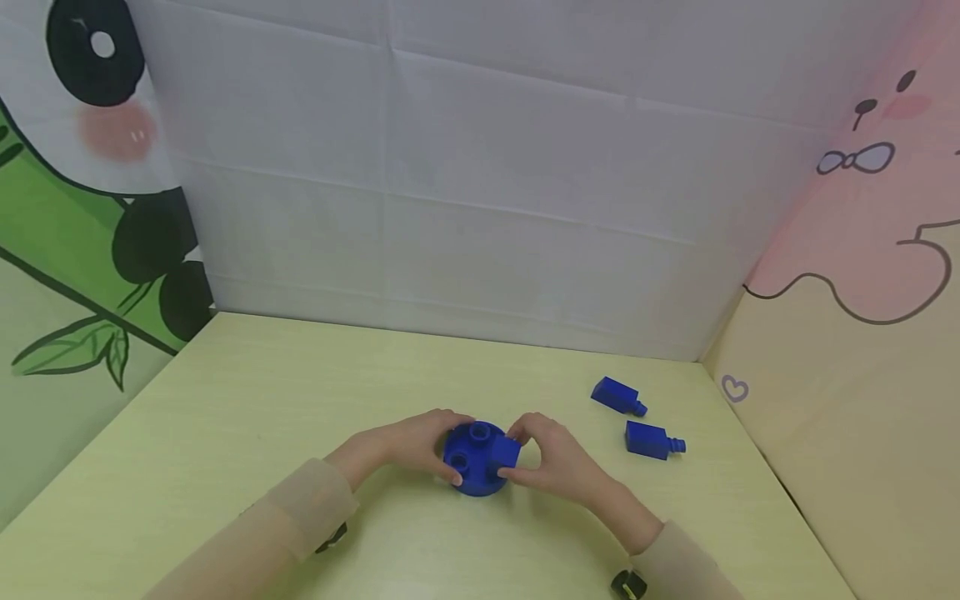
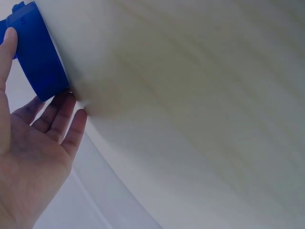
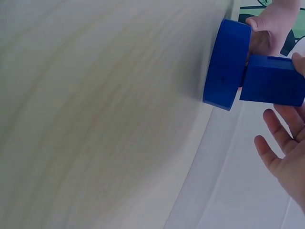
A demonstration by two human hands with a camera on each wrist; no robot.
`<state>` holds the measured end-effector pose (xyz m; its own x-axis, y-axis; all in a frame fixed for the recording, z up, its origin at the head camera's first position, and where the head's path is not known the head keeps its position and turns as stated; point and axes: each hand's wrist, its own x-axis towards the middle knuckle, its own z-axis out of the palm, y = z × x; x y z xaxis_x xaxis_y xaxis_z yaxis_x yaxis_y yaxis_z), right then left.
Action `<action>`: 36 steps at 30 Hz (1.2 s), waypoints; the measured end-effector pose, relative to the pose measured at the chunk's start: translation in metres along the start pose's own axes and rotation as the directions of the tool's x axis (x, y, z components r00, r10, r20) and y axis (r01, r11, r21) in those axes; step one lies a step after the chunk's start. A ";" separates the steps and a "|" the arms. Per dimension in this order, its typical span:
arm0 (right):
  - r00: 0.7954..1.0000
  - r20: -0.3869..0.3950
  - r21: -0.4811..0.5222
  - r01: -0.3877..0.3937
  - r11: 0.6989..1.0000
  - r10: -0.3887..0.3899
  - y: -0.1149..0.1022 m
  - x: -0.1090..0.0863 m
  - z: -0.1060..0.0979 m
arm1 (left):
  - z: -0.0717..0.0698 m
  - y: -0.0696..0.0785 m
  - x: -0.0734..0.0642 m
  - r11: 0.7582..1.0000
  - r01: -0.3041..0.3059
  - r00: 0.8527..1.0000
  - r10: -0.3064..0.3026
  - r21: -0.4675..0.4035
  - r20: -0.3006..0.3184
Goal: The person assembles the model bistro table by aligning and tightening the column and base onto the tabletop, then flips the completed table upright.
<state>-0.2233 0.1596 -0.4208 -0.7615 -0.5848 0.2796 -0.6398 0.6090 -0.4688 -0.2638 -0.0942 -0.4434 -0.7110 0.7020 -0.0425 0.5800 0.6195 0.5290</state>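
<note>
A round blue base [image 1: 477, 481] lies on the table, with two raised round sockets showing on its top. My left hand [image 1: 415, 442] grips its left side, thumb at the near edge and fingers at the far edge. In the right wrist view, a blue rectangular block [image 3: 271, 81] stands on the top face of the base [image 3: 228, 64], lined up close against it. My right hand [image 1: 561, 461] pinches that block between thumb and fingers. The block hides the spot on the base beneath it in the head view.
Two more blue blocks, one farther back [image 1: 615, 395] and one nearer [image 1: 648, 440], lie to the right, each with a narrow ridged peg at one end. A pale wall [image 1: 450, 208] rises behind the table [image 1: 225, 417], and printed panels flank it.
</note>
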 end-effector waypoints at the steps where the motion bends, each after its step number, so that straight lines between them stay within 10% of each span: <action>1: 1.000 -0.005 0.003 -0.004 1.000 0.004 -0.001 0.000 0.001 | 0.000 0.000 0.000 1.000 0.000 1.000 0.000 -0.001 0.000; 11: 1.000 0.012 -0.042 0.022 0.999 -0.021 0.001 -0.001 -0.001 | 0.003 -0.004 0.002 1.000 0.010 1.000 -0.010 0.007 0.003; 21: 0.944 0.168 0.081 0.273 0.959 -0.283 0.011 0.006 -0.006 | 0.002 -0.004 0.001 1.000 -0.004 1.000 0.004 -0.006 0.004; 36: 0.990 0.083 0.020 0.112 0.994 -0.113 0.004 0.010 0.003 | 0.001 -0.002 -0.001 1.000 0.013 1.000 -0.013 0.002 0.013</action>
<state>-0.2336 0.1547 -0.4220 -0.6730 -0.6925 0.2599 -0.7187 0.5292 -0.4510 -0.2640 -0.0954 -0.4456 -0.7135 0.6981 -0.0600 0.5714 0.6293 0.5268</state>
